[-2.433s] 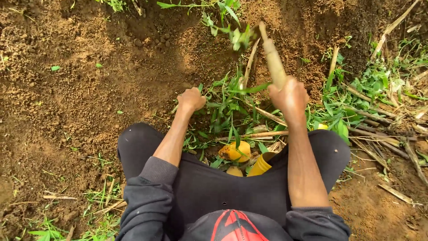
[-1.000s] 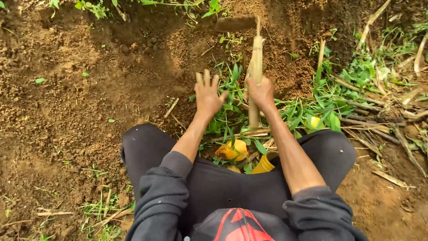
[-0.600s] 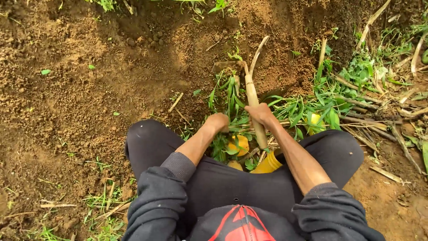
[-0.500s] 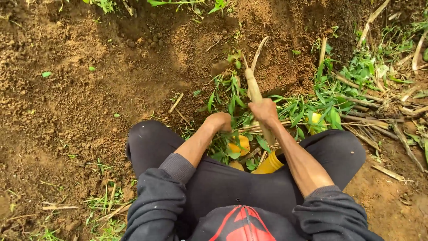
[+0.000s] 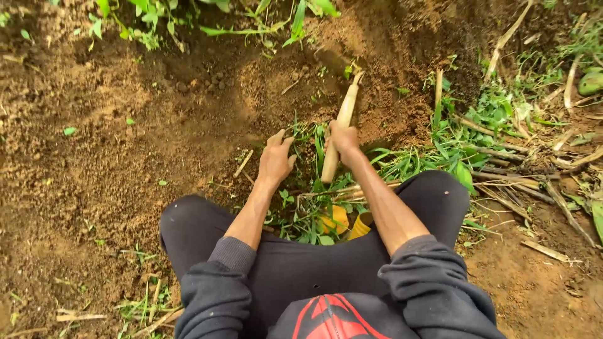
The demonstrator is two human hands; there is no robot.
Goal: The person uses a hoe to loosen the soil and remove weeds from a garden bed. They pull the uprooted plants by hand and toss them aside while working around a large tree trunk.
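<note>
Since half a second ago, the left hand (image 5: 276, 158) has been opened and spread over the weeds (image 5: 314, 207). The wooden hoe handle (image 5: 339, 125) is clamped in the right hand (image 5: 342, 139), its blade sunk in the soil (image 5: 125, 157).

The hoe (image 5: 340, 122) is swung forward again, its blade sunk in the soil (image 5: 188, 125) ahead. The left hand (image 5: 276, 158) is opened and laid beside the weeds (image 5: 311, 201), no longer fisted.

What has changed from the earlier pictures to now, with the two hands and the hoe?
The left hand was a closed fist in the weeds; it is now open on them. The right hand swung the hoe forward, and its blade now lies out in the soil. The right hand's grip on the wooden handle and the yellow boots stayed as they were.
</note>
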